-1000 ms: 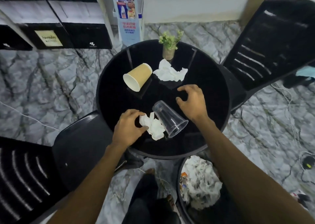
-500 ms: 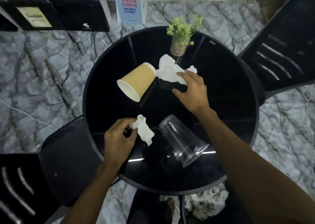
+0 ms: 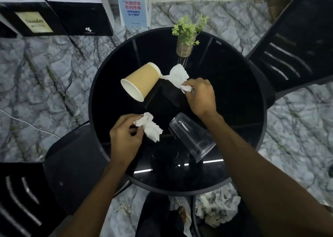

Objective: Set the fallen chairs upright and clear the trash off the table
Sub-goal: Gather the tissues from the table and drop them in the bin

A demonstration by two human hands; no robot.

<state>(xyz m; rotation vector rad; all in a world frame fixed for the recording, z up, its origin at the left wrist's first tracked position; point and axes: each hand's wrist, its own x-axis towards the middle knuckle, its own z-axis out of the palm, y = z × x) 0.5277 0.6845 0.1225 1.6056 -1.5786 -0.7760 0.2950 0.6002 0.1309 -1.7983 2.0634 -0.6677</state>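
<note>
On the round black table [image 3: 239,96] a tan paper cup [image 3: 141,81] lies on its side, mouth toward me. A clear plastic cup [image 3: 193,136] lies tipped near the front. My left hand [image 3: 124,137] holds a crumpled white tissue [image 3: 150,127] just above the tabletop. My right hand [image 3: 201,96] pinches the edge of a second crumpled tissue [image 3: 177,76] that lies beside the paper cup's base. A black chair [image 3: 295,44] stands at the right and another black chair [image 3: 36,188] at the lower left, both on their feet.
A small potted green plant [image 3: 186,36] stands at the table's far edge. A bin [image 3: 216,209] filled with white crumpled paper sits on the marble floor under the table's near edge. Black boxes [image 3: 54,15] and a blue leaflet stand [image 3: 134,6] line the back.
My right hand reached from the clear cup to the far tissue and closed on it. My left hand lifted the near tissue off the table. The view shifted closer over the table.
</note>
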